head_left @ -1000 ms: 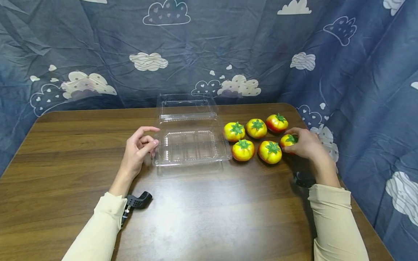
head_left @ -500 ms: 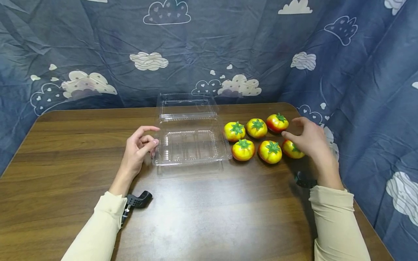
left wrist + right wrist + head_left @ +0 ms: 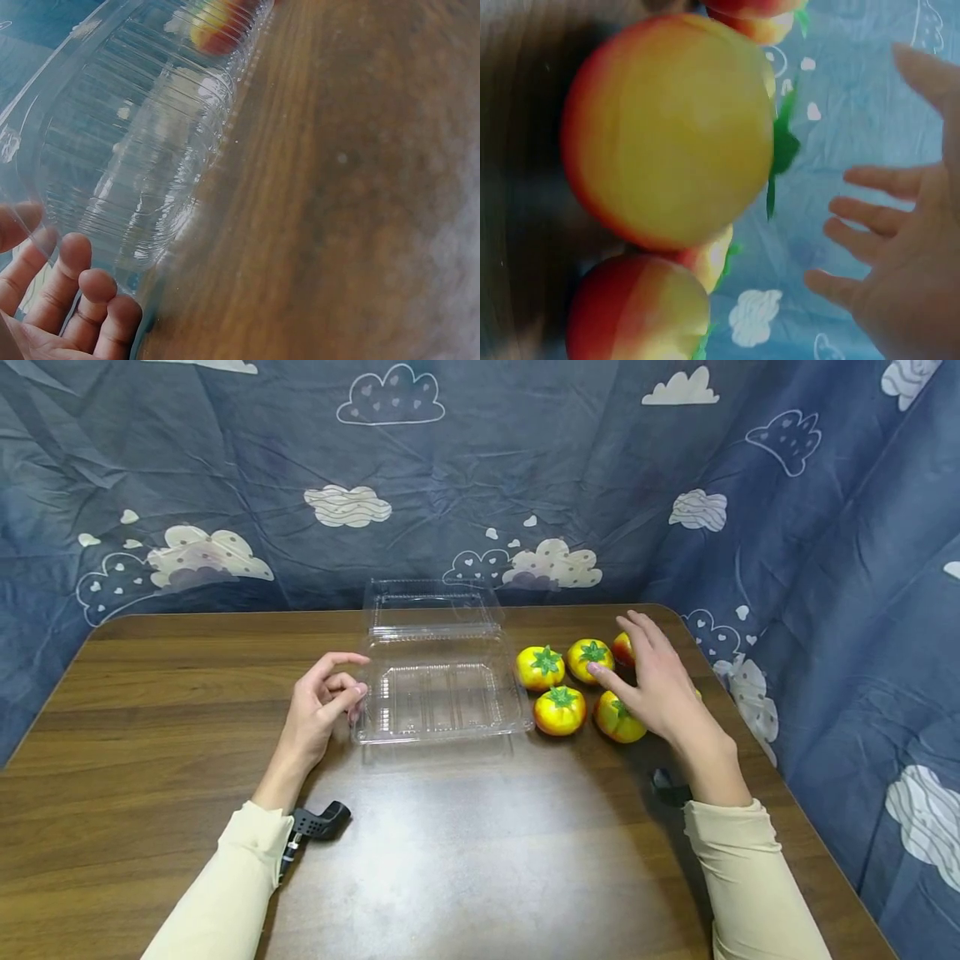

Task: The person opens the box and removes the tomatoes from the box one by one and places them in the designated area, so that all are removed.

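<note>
A clear plastic clamshell container [image 3: 438, 693] lies with its lid [image 3: 435, 607] raised behind it. My left hand [image 3: 318, 710] is at its left rim, index finger and thumb at the edge, the other fingers bent. In the left wrist view, the fingertips [image 3: 75, 251] are against the plastic. Several yellow-red tomatoes with green star-shaped tops stand right of the container, such as the front-left tomato [image 3: 560, 710]. Over the right ones hovers my right hand [image 3: 667, 689], fingers spread and holding nothing. It partly hides the back-right tomato [image 3: 623, 649] and nearly all of the front-right one.
The container and tomatoes stand on a brown wooden table [image 3: 450, 860]. A blue cloth [image 3: 262, 460] with cloud prints hangs behind and to the right. Both wrists wear black camera mounts, such as the left mount [image 3: 321, 821].
My right hand has let go of the front-right tomato, lifted, and moved left over the other tomatoes with its fingers spreading. My left hand and the container have stayed put.
</note>
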`<state>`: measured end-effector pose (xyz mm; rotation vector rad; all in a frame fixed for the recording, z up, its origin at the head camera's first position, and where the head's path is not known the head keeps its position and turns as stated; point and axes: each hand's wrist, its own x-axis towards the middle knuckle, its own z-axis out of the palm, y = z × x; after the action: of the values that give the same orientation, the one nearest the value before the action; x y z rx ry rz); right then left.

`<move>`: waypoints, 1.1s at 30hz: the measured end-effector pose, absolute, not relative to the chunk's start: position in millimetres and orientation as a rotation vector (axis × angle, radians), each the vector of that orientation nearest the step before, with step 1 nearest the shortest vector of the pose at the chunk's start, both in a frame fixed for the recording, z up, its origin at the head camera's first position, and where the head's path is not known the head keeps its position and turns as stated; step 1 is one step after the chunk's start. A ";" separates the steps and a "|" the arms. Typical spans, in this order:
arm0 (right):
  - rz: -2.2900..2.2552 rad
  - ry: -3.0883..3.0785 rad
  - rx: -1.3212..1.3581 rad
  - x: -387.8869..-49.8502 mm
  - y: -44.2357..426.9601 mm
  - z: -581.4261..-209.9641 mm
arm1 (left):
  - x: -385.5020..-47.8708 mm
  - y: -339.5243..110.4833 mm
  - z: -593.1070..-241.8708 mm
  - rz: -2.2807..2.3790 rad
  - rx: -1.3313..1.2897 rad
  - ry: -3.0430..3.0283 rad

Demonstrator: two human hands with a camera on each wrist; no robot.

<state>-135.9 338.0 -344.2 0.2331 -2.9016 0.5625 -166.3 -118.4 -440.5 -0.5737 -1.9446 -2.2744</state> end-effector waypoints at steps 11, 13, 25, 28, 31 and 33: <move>0.446 -2.963 0.292 -132.1 330.2 -352.5 | -170.2 -113.2 -440.9 -2.261 -0.590 -1.923; 0.415 -2.987 0.277 -132.0 330.3 -352.8 | -170.4 -112.7 -441.1 -2.266 -0.590 -1.914; 0.338 -3.046 0.250 -133.6 330.8 -352.9 | -171.5 -113.4 -441.8 -2.205 -0.651 -1.855; 0.341 -3.046 0.253 -135.2 330.4 -353.6 | -172.3 -114.8 -442.3 -2.201 -0.636 -1.834; 0.343 -3.039 0.263 -137.0 329.9 -354.2 | -172.1 -115.6 -443.1 -2.208 -0.598 -1.818; 0.344 -3.042 0.272 -138.0 329.2 -354.5 | -171.4 -115.7 -443.4 -2.214 -0.563 -1.805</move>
<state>-138.0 329.2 -354.5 0.2716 -3.0417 0.3443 -171.4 -115.7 -443.4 -0.5630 -1.8049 -2.2144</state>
